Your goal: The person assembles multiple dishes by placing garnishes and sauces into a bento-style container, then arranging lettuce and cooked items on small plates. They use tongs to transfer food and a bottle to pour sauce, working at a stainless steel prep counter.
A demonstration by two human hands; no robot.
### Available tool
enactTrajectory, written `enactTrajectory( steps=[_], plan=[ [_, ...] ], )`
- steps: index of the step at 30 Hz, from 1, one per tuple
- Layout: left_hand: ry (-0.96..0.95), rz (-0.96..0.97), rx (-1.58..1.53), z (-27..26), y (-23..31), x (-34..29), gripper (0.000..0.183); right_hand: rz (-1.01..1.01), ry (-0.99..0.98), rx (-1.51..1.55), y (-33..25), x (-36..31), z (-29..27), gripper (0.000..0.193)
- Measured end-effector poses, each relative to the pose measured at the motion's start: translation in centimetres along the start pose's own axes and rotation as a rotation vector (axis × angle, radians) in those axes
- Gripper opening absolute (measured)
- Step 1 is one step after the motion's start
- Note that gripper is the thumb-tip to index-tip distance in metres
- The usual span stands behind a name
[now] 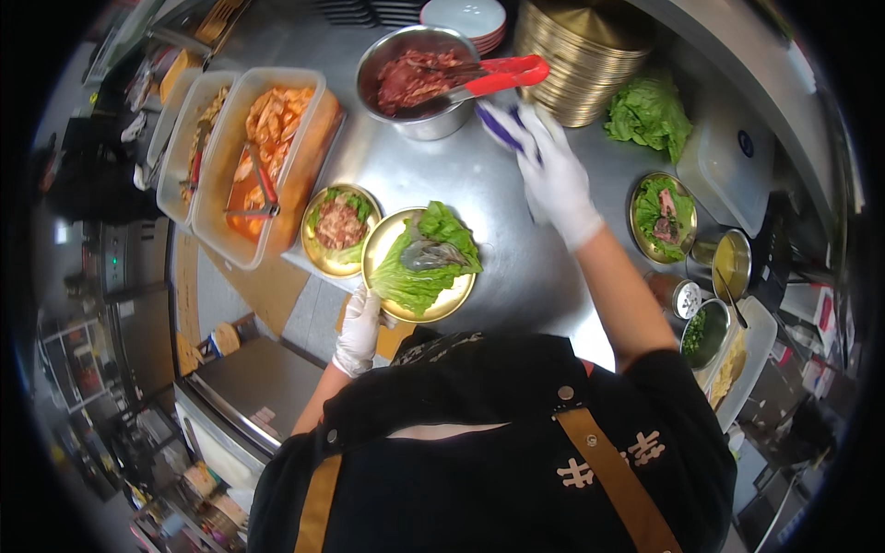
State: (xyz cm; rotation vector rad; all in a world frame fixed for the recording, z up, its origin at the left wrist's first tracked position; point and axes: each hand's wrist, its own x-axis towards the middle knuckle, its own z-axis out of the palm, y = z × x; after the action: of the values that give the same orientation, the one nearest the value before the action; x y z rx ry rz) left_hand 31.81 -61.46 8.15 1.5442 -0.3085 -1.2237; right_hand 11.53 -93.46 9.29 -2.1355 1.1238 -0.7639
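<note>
My left hand [359,329], in a white glove, grips the near left rim of a gold plate [454,300]. On that plate lie green lettuce leaves [415,288] and a small heap of grey, glossy food [433,255] that looks like raw shrimp. My gloved right hand [556,170] is over the counter, its fingers closed about a purple-handled utensil [501,127], mostly covered by the hand. Just above it, red-handled tongs [502,76] rest in a steel bowl of raw red meat [415,78]. A second gold plate [318,256] with lettuce and minced-looking meat touches the held one.
Left stand plastic tubs, one with orange marinated meat [277,120] and tongs [263,184]. At the back are stacked gold plates [585,55], white bowls [464,17] and lettuce [648,115]. Rightward sit a filled gold plate [636,221], a clear container [728,170] and a sauce pot [733,263].
</note>
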Motion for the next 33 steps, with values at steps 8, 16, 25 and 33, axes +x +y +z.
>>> enactTrajectory(
  steps=[8, 16, 25, 33],
  plan=[
    [0.123, 0.158, -0.178, -3.9, 0.4, -5.8, 0.026, -0.208, -0.173, -0.542, 3.0, 4.8, 8.5, 0.053],
    [-0.059, 0.23, -0.117, -5.0, 2.5, -2.8, 0.024, -0.394, -0.254, -0.521, -4.8, -14.5, 7.5, 0.059],
    [-0.383, 0.085, -0.005, -2.6, 4.3, 7.2, 0.018, 0.678, 0.451, -0.799, -7.6, -41.6, -5.0, 0.03],
    [-0.41, -0.077, 0.039, -0.4, 1.5, 11.1, 0.026, 0.529, 0.672, -0.536, -12.7, -46.1, -7.1, 0.033]
  ],
)
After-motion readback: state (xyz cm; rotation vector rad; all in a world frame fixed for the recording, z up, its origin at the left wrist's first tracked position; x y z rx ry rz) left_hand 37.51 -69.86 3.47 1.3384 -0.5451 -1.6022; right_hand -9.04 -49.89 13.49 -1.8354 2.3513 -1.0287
